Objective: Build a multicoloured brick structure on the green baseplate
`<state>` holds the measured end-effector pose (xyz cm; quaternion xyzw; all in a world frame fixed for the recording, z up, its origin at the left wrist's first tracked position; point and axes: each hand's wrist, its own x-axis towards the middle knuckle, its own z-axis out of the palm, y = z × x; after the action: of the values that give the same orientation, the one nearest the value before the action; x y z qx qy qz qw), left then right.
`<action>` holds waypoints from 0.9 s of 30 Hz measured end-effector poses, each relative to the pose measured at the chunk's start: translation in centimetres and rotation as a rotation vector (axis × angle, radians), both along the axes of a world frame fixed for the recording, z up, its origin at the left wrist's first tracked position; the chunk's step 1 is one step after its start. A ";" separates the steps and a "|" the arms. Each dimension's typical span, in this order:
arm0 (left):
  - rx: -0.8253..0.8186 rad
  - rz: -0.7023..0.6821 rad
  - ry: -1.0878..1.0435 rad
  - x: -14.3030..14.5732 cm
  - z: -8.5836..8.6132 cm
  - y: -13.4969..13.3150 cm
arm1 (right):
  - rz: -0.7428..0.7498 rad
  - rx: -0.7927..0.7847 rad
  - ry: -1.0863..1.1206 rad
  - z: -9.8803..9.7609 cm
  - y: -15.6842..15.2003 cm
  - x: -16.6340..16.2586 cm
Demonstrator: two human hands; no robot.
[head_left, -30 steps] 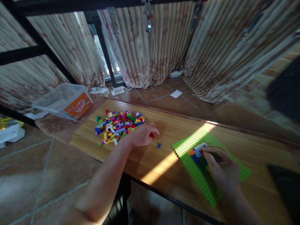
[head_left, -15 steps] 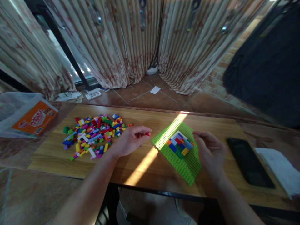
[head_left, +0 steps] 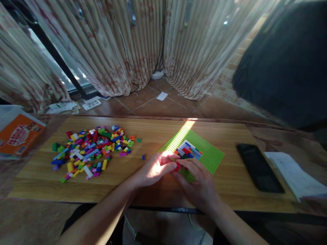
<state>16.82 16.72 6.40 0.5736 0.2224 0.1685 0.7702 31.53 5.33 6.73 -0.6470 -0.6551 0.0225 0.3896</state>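
A small red brick sits between the fingertips of both hands, above the near-left part of the green baseplate. My left hand pinches it between thumb and fingers from the left. From the right, my right hand closes its thumb and fingers on the same brick. Behind the fingers, a block of coloured bricks is built on the baseplate, in white, red, blue, orange and other colours; my hands hide its near part.
A heap of loose bricks spreads over the left of the wooden table. One blue brick lies apart, near my left hand. To the right are a black phone and white paper. An orange-labelled plastic box stands at far left.
My left hand has moved right with the red brick, and my right hand has come in from the right to meet it over the baseplate. The baseplate now lies turned differently.
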 end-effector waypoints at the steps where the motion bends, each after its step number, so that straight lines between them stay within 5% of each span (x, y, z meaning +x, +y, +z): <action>1: -0.005 0.005 0.004 0.0 0.0 0.0 | -0.010 -0.010 -0.009 0.1 -0.1 0.5; 6: 0.044 0.066 0.020 -0.2 0.1 0.7 | -0.154 -0.091 -0.144 0.3 -0.5 5.0; 10: 0.068 0.072 0.048 -0.2 0.3 1.1 | -0.131 -0.177 -0.237 -0.3 -0.6 7.7; 18: 0.061 0.045 0.068 -0.1 0.5 1.2 | -0.081 -0.278 -0.273 -1.5 -0.3 7.8; 27: 0.065 0.006 0.042 -0.1 -0.1 1.2 | -0.124 -0.182 -0.081 -1.3 0.1 7.2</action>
<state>16.69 17.87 6.30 0.6012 0.2344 0.1659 0.7457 38.70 5.41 5.40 -0.7191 -0.6244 0.0317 0.3033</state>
